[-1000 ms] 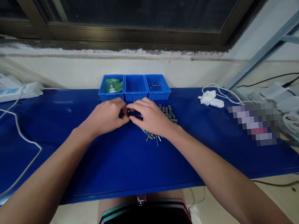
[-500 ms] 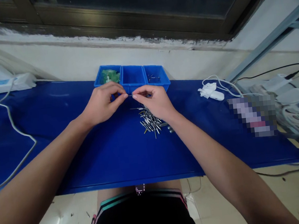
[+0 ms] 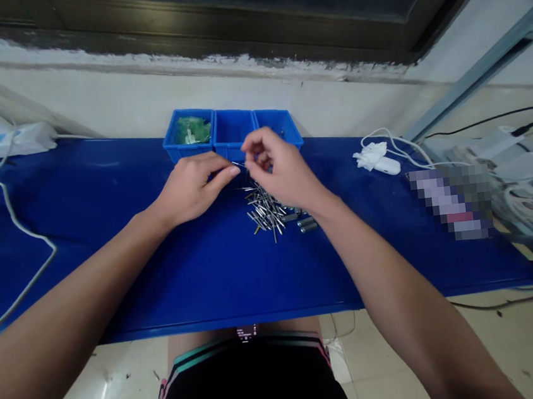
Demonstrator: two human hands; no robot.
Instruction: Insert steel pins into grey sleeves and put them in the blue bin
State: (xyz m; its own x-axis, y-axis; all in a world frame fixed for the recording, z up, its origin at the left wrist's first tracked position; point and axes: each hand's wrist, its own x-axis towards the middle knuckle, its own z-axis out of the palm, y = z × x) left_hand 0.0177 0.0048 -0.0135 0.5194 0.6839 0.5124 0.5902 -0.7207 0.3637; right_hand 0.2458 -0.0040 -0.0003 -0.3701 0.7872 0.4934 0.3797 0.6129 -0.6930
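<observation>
Pinched in left hand (image 3: 193,185), near the front of the blue bins (image 3: 236,125): thin metal pin (image 3: 240,164). Judged to be at single-piece fingertip handling. Close by at right hand (image 3: 285,169): finger and thumb narrowly parted; cannot tell if gripping anything. Lying on blue tabletop (image 3: 208,275): loose metal rods (image 3: 268,211). Called for next, by judgement: firm left pinch, precise right fingertips.

**Makeshift Workshop Corner Sitting Below a Window (image 3: 246,5)**

From here I'm seeing metal pins (image 3: 267,209) lying heaped on a blue surface (image 3: 208,275), parts bins (image 3: 229,151) standing behind, a power strip (image 3: 3,144) trailing cables and paint flaking off the wall (image 3: 116,85).
</observation>
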